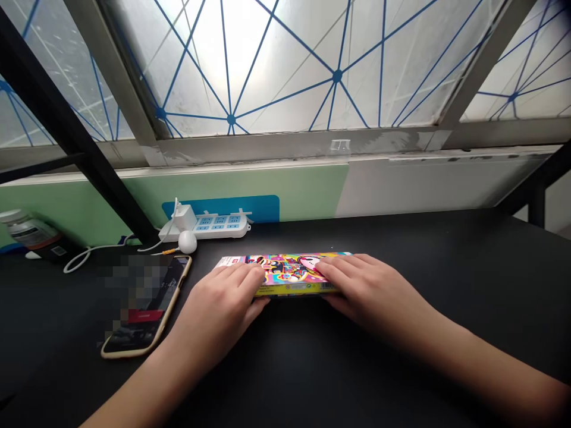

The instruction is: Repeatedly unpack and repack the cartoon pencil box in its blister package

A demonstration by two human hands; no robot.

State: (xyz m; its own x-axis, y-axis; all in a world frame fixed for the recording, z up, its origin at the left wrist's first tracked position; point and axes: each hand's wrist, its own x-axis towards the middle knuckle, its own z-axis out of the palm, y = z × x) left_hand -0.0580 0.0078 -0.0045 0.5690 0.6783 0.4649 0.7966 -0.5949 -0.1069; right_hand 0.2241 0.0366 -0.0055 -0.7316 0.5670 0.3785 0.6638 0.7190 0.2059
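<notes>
- View: head camera, looking forward and down at both hands.
- Printed cardboard box (285, 274): long, flat, with a bright cartoon print; lies on its broad face at the middle of the black bench (446, 255), its long side across the person.
- Left hand (218, 312): grip part-closed over the box's left end, fingers flat on top, thumb near the front edge; how firmly it has hold cannot be told.
- Right hand (366, 289): same grip on the right end, fingers on top, thumb low at the front; firmness equally unclear.
- Handling note: even, flat pressure from both ends appears the steadiest way to keep this slim box square.
- Nearby: smartphone (143, 309) in a gold-toned case, just left of the left hand, screen pixelated; white power strip (223, 227) with a plugged-in charger (185, 217); small white ball (187, 241); labelled bottle (31, 230).
</notes>
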